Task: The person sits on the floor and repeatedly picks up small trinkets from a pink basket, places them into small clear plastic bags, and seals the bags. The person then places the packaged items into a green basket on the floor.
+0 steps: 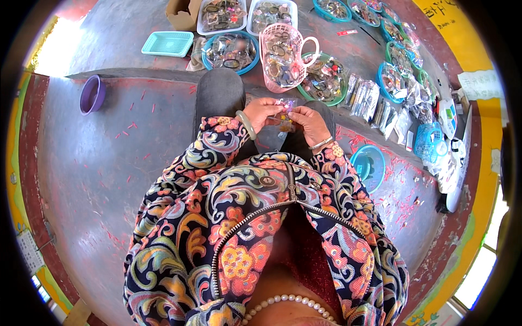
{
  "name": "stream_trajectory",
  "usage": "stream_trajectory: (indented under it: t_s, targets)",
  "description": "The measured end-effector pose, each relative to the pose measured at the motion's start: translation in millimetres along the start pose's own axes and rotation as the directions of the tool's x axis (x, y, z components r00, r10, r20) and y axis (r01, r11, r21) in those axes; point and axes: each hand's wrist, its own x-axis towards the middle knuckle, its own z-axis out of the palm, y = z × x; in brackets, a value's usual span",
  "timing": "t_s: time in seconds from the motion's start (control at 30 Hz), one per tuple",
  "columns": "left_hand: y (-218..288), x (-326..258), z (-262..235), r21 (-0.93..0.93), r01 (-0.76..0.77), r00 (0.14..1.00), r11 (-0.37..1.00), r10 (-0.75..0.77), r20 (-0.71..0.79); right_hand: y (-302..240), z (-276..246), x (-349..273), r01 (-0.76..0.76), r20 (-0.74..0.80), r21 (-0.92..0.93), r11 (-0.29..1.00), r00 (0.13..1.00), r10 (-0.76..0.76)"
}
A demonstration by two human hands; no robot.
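Over my lap, my left hand (pixel 262 112) and my right hand (pixel 311 124) come close together, fingers pinched on a small clear plastic bag (pixel 286 106) with purple and pink in it. Its exact contents are too small to make out. Below the fingers, more clear plastic with something yellow (pixel 286 126) hangs between my knees. Just beyond my hands stands a pink plastic basket (pixel 281 57) with a looped handle, holding small bagged pieces. To its right a green round basket (pixel 324 80) is heaped with similar bags.
A blue round basket (pixel 230 51), white trays (pixel 222 16) and a turquoise tray (pixel 167 43) sit at the far left. A purple basin (pixel 92 95) stands left, a teal basin (pixel 368 168) right. Several bagged packets (pixel 365 99) and baskets line the right. Red scraps litter the floor.
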Motion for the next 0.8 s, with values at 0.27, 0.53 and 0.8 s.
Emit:
stream_trajectory:
  t_s: [0.27, 0.53, 0.8]
  targets:
    - [3, -3, 5, 0.146, 0.026, 0.999, 0.989, -0.03, 0.027, -5, 2, -4, -0.007, -0.012, 0.092, 0.996, 1.0, 0.008]
    - [1, -1, 1, 0.009, -0.015, 0.998, 1.0, 0.014, 0.057, -3, 1, -3, -0.004, 0.003, -0.017, 1.0, 1.0, 0.004]
    - [-2, 1, 1, 0.088, 0.081, 0.997, 0.993, -0.082, 0.012, -4, 5, -4, 0.127, -0.056, -0.026, 0.992, 0.99, -0.128]
